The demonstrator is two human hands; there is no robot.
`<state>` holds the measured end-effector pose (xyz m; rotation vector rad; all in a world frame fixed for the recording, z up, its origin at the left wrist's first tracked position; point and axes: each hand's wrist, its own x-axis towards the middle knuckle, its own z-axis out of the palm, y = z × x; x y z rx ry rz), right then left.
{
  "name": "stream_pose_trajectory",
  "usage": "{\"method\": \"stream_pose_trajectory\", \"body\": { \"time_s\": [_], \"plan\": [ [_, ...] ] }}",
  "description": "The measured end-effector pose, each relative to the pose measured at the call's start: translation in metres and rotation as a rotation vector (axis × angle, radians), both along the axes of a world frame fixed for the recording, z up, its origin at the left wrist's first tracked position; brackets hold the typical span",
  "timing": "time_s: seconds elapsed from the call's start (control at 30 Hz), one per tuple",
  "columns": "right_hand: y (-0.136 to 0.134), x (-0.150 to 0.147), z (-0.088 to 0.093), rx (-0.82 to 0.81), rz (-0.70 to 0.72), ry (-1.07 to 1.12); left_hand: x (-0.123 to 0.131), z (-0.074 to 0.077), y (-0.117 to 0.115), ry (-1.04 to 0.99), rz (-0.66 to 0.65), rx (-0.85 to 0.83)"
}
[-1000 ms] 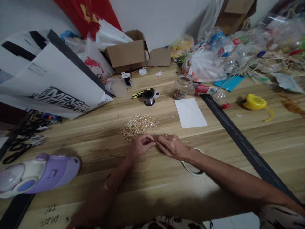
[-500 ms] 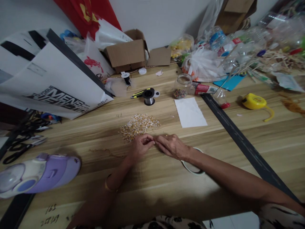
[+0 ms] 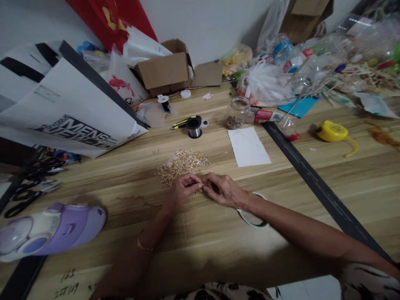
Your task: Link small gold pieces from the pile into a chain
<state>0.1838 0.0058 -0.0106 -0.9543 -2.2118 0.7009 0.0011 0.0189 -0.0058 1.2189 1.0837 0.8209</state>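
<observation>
My left hand [image 3: 185, 189] and my right hand [image 3: 222, 190] meet fingertip to fingertip over the wooden table. Both are closed in a pinch, and what sits between the fingertips is too small to make out. Just beyond my left hand lies a loose pile of gold and silver beads [image 3: 182, 163]. A thin gold chain [image 3: 142, 201] rests on the wood left of my left hand. Under my right wrist is a pale ring [image 3: 263, 225], partly hidden by the forearm.
Behind the pile are a wire spool [image 3: 194, 128] and a yellow-black cutter [image 3: 181, 123]. White paper [image 3: 249, 146], a bead jar [image 3: 238, 113] and a yellow tape measure [image 3: 333, 131] stand to the right. A purple bottle [image 3: 68, 228] and scissors [image 3: 26, 197] are at left.
The fingers of my right hand have curled and shifted slightly, and the fingertips of both hands still meet. The whole view has moved a little.
</observation>
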Motion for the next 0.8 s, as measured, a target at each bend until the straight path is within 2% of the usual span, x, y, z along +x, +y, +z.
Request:
{"method": "stream_pose_trajectory", "body": {
  "time_s": [0.23,0.8],
  "plan": [
    [0.0012,-0.0007,-0.0006,-0.054,-0.006,0.054,0.0001,0.0028,0.0005,0.023,-0.01,0.003],
    [0.0018,0.0001,0.0013,-0.12,-0.013,0.071,0.0,-0.0051,-0.0009,0.055,-0.014,0.127]
  ]
}}
